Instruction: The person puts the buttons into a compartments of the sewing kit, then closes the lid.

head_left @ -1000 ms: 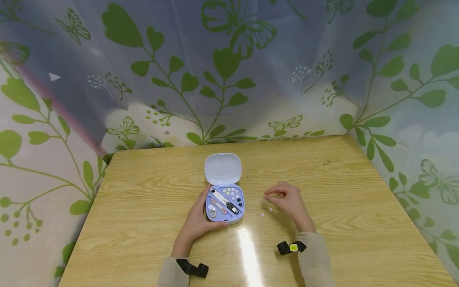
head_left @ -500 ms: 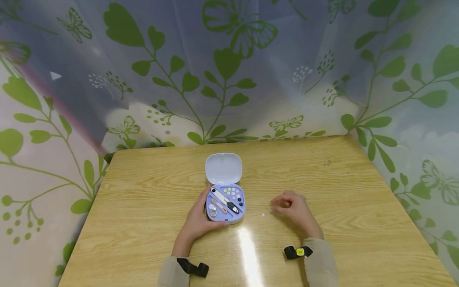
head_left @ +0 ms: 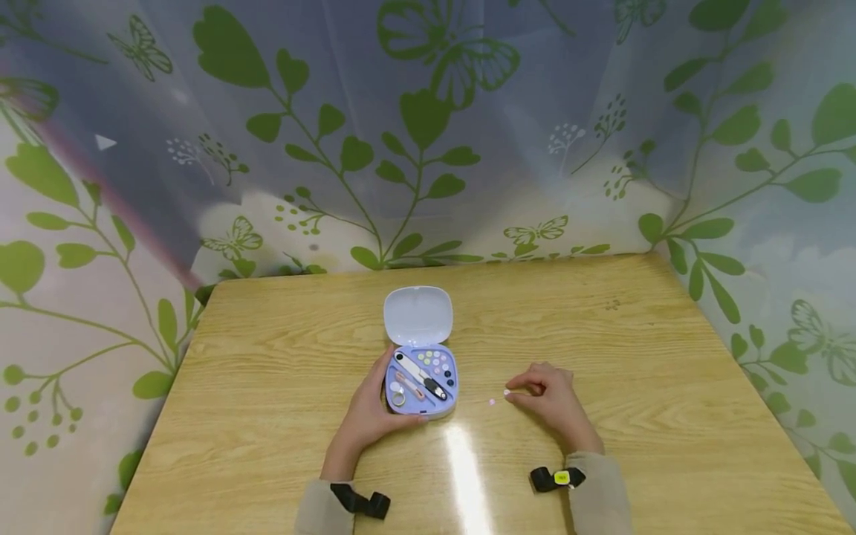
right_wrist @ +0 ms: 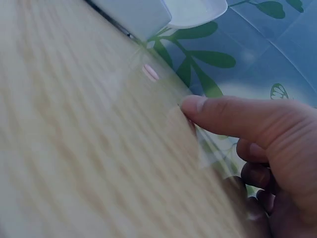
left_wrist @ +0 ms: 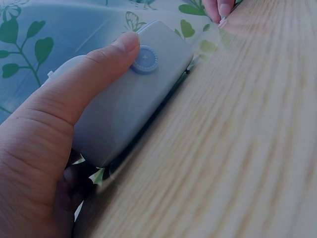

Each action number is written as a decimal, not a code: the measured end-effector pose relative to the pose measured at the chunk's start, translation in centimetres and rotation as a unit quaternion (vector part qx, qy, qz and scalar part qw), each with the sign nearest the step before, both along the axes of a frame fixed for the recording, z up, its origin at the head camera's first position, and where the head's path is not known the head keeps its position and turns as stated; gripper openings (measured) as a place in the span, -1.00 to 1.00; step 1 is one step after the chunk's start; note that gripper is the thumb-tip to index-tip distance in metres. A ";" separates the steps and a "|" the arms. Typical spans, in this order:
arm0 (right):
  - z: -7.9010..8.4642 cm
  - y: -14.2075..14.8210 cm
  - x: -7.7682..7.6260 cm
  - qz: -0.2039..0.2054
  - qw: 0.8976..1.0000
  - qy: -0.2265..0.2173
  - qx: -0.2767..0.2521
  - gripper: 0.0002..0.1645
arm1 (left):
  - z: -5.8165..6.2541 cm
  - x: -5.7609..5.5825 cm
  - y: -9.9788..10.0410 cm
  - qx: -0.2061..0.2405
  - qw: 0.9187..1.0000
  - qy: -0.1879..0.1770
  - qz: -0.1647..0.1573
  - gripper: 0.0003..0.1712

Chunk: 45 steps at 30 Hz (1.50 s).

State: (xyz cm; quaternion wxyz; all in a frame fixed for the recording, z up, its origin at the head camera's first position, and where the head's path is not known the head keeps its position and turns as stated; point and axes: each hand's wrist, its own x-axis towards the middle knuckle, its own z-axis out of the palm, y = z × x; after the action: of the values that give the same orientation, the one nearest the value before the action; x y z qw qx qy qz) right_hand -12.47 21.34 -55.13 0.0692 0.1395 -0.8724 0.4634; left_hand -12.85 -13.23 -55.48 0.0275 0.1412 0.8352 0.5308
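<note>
An open sewing kit box (head_left: 433,413) stands on the table with its white lid (head_left: 417,316) tipped back. My left hand (head_left: 368,409) grips it from the left side; in the left wrist view the thumb lies on its front wall beside the round catch (left_wrist: 145,60). Inside lie small scissors (head_left: 421,377), a pinkish tool (head_left: 410,386), a ring-like item (head_left: 397,397) and several buttons (head_left: 437,362). To the right, my right hand (head_left: 551,401) pinches a small pale button (head_left: 506,391) between thumb and forefinger, low over the table. A pink button (head_left: 492,402) lies just left of the fingertips.
The wooden table (head_left: 281,334) runs back to a curtain (head_left: 321,148) printed with leaves and butterflies. Black straps with small cameras (head_left: 543,479) sit on both wrists.
My right hand has drawn a little right and toward the table's front, and its fingertips have come down onto the pale button and pinched it. The left hand and box stay put.
</note>
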 end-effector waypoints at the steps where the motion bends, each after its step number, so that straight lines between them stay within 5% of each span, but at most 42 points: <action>1: 0.0 -0.1 0.1 -0.002 1.000 0.008 -0.001 -0.82 | 0.0 0.0 0.0 -0.001 1.000 -0.001 0.000 0.54; 18: -0.4 -0.3 0.0 -0.023 0.998 0.053 0.004 -0.82 | 0.1 -0.1 0.1 0.003 1.000 0.000 -0.006 0.56; 34: 1.3 -0.6 0.1 -0.027 0.999 -0.023 -0.025 -0.94 | 0.1 -0.1 0.1 -0.002 1.000 -0.012 0.001 0.56; 45: 2.8 -1.5 -1.5 -0.001 0.999 0.049 -0.008 -0.88 | 0.2 0.0 0.1 -0.007 1.000 -0.009 0.001 0.56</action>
State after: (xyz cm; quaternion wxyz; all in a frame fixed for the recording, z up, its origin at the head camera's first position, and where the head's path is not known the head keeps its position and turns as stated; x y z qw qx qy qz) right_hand -13.97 19.83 -52.29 0.1133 0.1607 -0.8643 0.4630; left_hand -12.90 -13.14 -55.24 0.0354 0.1350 0.8388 0.5262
